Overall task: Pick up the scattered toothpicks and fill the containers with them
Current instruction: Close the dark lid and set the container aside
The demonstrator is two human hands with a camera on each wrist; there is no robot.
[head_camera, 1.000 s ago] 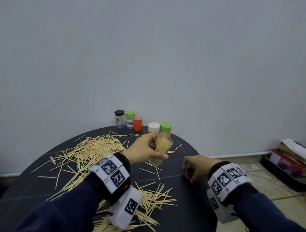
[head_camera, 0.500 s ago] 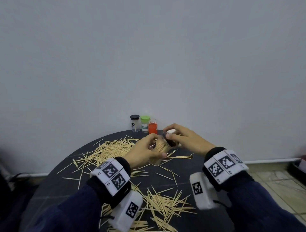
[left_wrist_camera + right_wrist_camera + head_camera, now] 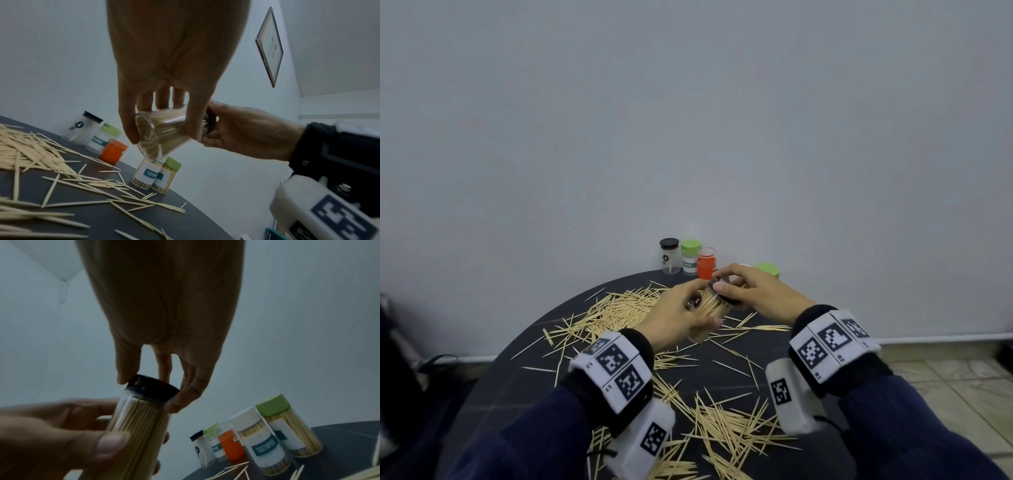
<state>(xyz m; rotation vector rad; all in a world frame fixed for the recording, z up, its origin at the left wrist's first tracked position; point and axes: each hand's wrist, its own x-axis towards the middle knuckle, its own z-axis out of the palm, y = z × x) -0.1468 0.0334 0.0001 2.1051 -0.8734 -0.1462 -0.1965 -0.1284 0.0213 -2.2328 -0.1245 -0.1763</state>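
My left hand grips a clear jar packed with toothpicks, tilted and held above the round black table. My right hand pinches the black lid, which sits on the jar's mouth, thumb on one side and fingers on the other. The left wrist view shows the jar from its base. Loose toothpicks lie in a big pile at the back left, and more toothpicks are strewn near me.
By the wall stand a black-lidded jar, a green-lidded one and an orange one. A white-lidded toothpick container and a green-lidded one, both full, stand to the right. Tiled floor lies past the table's right edge.
My right hand rose from the table's right side to the jar's mouth, bringing the black lid onto it. My left hand kept hold of the jar.
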